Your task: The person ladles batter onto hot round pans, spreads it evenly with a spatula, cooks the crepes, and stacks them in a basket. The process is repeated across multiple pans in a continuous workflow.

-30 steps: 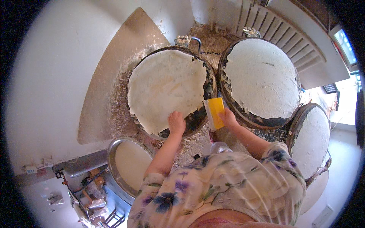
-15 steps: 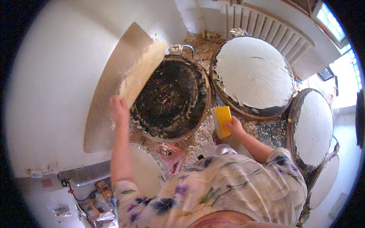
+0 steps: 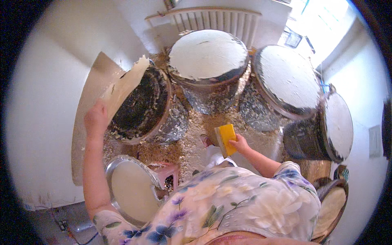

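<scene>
Nearest, at six o'clock, is the person's flowered shirt (image 3: 245, 204). Between seven and eight o'clock stands a round metal basin (image 3: 112, 188) of smooth cream-coloured batter (image 3: 134, 188), with a pink plastic frame (image 3: 175, 173) just beside it at seven. At four o'clock, a little out from the middle, the right hand (image 3: 240, 144) is closed round the yellow handle of a flat scraper (image 3: 227, 139); the blade side faces left and the tool touches nothing else.

Farther out, at nine o'clock, the left hand (image 3: 96, 118) pinches the near end of a thin, pale sheet (image 3: 127, 84), its fingertips partly hidden. The sheet slopes up from that hand at ten o'clock, over the left side of a round black griddle (image 3: 143, 100) whose surface is largely bare. Behind the sheet a brown board (image 3: 96, 77) leans against the wall.

Toward four o'clock, near the edge, a round pan (image 3: 345, 196) carries a cream-coloured sheet (image 3: 330, 208). Beyond the scraper, three drum stoves bear round white layers on top: one (image 3: 210, 97) at twelve, one (image 3: 257, 104) at two, one (image 3: 302, 139) at three. Farthest, at twelve, is a pale ribbed radiator (image 3: 216, 22)
</scene>
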{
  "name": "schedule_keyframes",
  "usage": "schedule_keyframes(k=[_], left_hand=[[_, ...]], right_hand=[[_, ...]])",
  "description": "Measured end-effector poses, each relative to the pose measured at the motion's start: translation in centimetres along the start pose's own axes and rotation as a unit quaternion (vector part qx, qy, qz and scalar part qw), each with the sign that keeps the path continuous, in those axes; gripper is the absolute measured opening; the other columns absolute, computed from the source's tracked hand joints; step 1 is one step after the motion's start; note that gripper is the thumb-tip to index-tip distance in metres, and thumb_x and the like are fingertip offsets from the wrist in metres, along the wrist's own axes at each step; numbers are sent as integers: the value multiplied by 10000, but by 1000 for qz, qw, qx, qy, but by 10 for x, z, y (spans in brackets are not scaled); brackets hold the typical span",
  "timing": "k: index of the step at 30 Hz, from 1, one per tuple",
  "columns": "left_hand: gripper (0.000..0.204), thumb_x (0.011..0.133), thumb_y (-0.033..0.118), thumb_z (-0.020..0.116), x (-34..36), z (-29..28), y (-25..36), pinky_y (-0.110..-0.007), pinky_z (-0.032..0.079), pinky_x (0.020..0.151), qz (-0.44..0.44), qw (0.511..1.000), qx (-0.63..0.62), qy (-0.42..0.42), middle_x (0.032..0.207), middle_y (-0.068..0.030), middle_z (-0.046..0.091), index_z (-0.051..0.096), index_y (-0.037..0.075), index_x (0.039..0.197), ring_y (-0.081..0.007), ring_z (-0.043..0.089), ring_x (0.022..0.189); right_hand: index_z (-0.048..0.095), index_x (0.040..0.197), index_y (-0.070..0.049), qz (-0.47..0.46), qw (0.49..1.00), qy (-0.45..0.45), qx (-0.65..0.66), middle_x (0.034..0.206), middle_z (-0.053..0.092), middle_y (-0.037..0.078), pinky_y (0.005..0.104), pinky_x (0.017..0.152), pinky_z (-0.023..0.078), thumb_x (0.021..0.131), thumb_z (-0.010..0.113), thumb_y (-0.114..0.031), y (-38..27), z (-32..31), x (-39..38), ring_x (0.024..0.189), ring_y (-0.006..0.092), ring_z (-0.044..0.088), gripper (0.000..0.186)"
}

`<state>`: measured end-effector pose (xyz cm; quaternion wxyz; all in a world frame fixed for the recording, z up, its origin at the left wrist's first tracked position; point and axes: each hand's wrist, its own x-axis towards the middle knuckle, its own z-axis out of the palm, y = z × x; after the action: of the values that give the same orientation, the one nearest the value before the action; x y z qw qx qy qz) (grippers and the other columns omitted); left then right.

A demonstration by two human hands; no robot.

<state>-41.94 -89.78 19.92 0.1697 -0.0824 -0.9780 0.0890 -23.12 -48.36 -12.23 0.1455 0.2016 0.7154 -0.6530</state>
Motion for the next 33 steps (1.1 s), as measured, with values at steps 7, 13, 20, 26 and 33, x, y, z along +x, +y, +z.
schedule_keyframes(k=[7,13,20,26,33], left_hand=[[176,727,206,543,-48,-49,128,-462,432,587,137,971,-190,-56,679,-202,551,482,60,805,-375,543,654],[175,702,161,577,-73,-76,286,-275,425,556,223,888,-375,-143,633,-91,547,521,19,787,-149,524,574],[132,746,126,567,-144,-64,549,-205,402,564,242,706,-614,-256,701,12,535,534,12,803,-48,478,620],[142,785,138,562,-247,-78,738,-197,390,598,257,503,-749,-346,773,10,547,548,15,855,-59,484,671],[368,824,179,501,-287,-127,836,-331,454,784,256,242,-834,-424,1063,-126,509,413,13,1140,-222,517,947]], right_hand=[[473,1052,-10,157,904,-4,398,975,561,105,370,802,432,744,548,-101,39,-40,-103,890,240,555,330],[431,1102,-27,156,844,-3,513,1050,526,111,407,831,421,777,513,-148,65,-104,-151,970,263,519,356],[425,1120,-95,101,753,88,644,1072,516,98,433,772,454,809,485,-225,170,-222,-219,964,241,525,343],[421,1144,-103,151,622,207,740,1113,491,139,576,860,300,813,446,-362,289,-298,-296,1037,337,449,421],[423,1123,-47,-280,491,267,781,1134,475,127,464,875,359,822,453,-263,355,-363,-388,998,310,478,372]])
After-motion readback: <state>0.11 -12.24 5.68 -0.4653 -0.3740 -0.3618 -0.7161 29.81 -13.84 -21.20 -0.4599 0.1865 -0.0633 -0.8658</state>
